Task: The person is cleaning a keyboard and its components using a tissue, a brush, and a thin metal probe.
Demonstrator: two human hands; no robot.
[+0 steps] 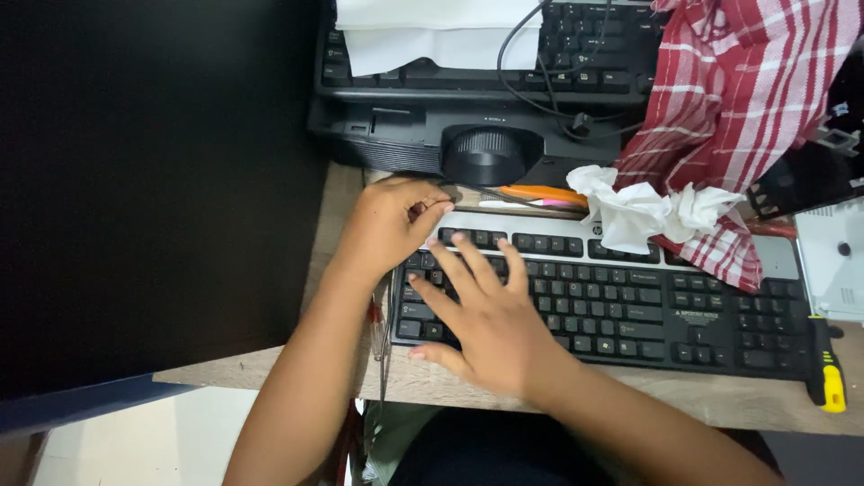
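My left hand (391, 220) sits at the far left corner of a black and silver keyboard (630, 306), its fingers pinched on something small and dark that I cannot make out. My right hand (481, 315) lies flat on the keyboard's left keys with the fingers spread. The keyboard rests on a wooden desk (720, 396).
A crumpled white tissue (643, 211) and a red checked cloth (747, 99) lie on the keyboard's far right. Behind are an orange pen (540, 193), a black device with a round knob (490, 153), a second keyboard (594, 54) under white paper (432, 31), and cables. A yellow-handled tool (826, 369) lies at right.
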